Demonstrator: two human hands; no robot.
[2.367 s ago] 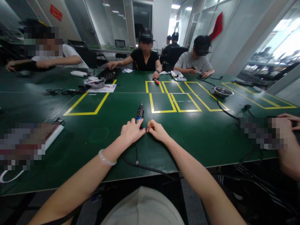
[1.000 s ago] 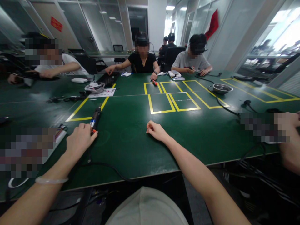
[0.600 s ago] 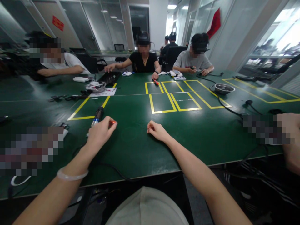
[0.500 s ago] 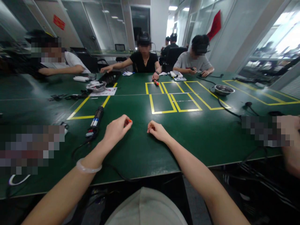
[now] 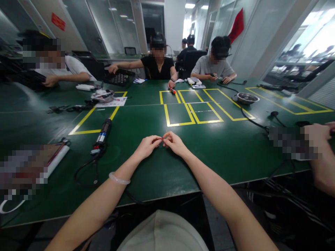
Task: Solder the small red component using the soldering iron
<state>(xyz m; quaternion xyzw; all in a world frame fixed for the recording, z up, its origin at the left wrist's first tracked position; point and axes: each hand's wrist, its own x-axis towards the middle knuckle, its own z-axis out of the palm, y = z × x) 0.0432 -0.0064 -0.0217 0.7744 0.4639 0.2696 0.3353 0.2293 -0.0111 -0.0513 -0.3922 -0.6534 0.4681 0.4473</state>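
Note:
My left hand [image 5: 147, 146], with a pale bangle [image 5: 119, 179] on its wrist, is closed in a pinch above the green table [image 5: 157, 174]. A tiny red piece [image 5: 162, 139] shows at its fingertips, too small to name. My right hand [image 5: 175, 143] meets it there, thumb and fingers pinched together. The fingertips of both hands touch or nearly touch around the red piece. Whatever else the right fingers may hold is hidden.
Left of my hands lies a black cylindrical tool [image 5: 104, 132] with a cable. Yellow tape frames [image 5: 180, 123] mark the table ahead. A metal bowl [image 5: 248, 98] stands right, near cables. Across the table, a person's hand [image 5: 171, 83] touches a red item. Another person's hand [image 5: 316, 139] is at right.
My left hand has moved right with the small red piece, and the two hands have come together. My right hand has hardly moved. Across the table, a person has lifted a black tray.

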